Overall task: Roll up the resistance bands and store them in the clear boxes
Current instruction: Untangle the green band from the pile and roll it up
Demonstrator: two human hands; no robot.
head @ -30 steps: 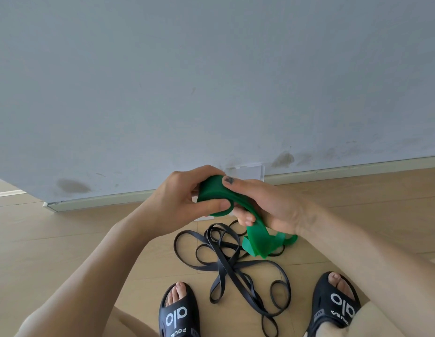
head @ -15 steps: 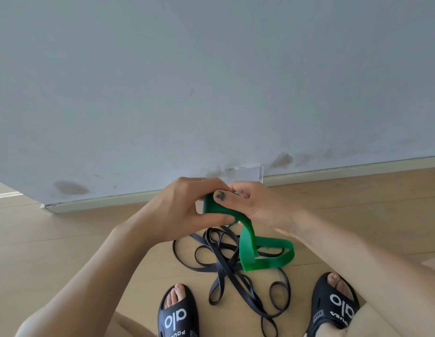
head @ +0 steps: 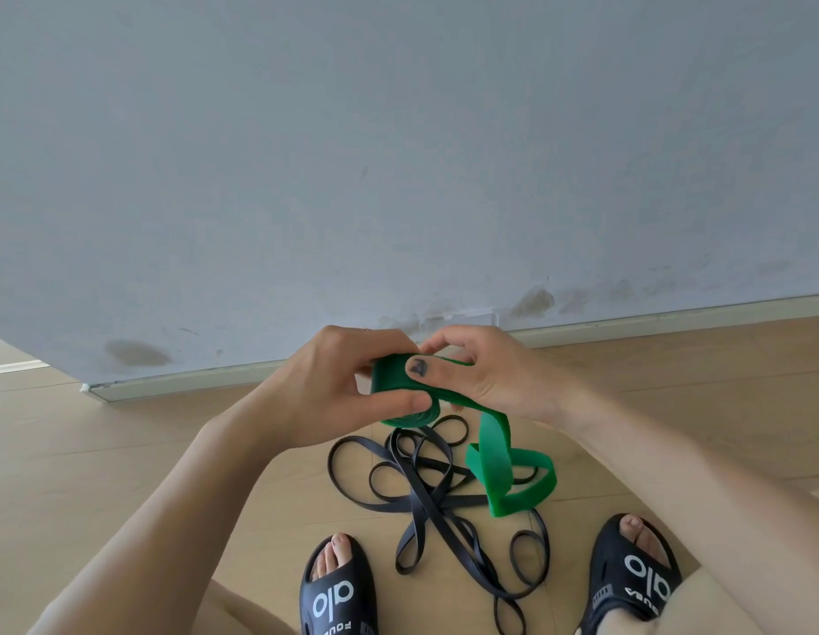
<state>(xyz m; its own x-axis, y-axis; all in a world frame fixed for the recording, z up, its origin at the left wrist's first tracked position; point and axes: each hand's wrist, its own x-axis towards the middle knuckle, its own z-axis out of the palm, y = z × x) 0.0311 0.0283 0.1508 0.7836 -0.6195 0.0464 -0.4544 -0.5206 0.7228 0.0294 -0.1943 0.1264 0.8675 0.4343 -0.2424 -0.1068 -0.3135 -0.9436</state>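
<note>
A wide green resistance band [head: 494, 456] is partly wound into a roll between both hands, above the floor. My left hand [head: 343, 382] grips the roll, thumb across its lower edge. My right hand [head: 481, 373] pinches the band on top of the roll, thumb pressed on it. The loose green tail hangs down and loops to the right. Under it, a tangle of narrow black resistance bands [head: 435, 497] lies on the wood floor. A clear box [head: 462, 316] shows partly behind the hands, against the wall.
A grey-white wall with a pale skirting board [head: 192, 382] runs across just beyond the hands. Two feet in black slides stand at the bottom, the left slide [head: 339, 588] and the right slide [head: 636, 575], either side of the black bands. Light wood floor [head: 101, 451] spreads left and right.
The roll has grown as the hands wound more green band onto it. The hanging tail has dropped lower and swung into a loop to the right.
</note>
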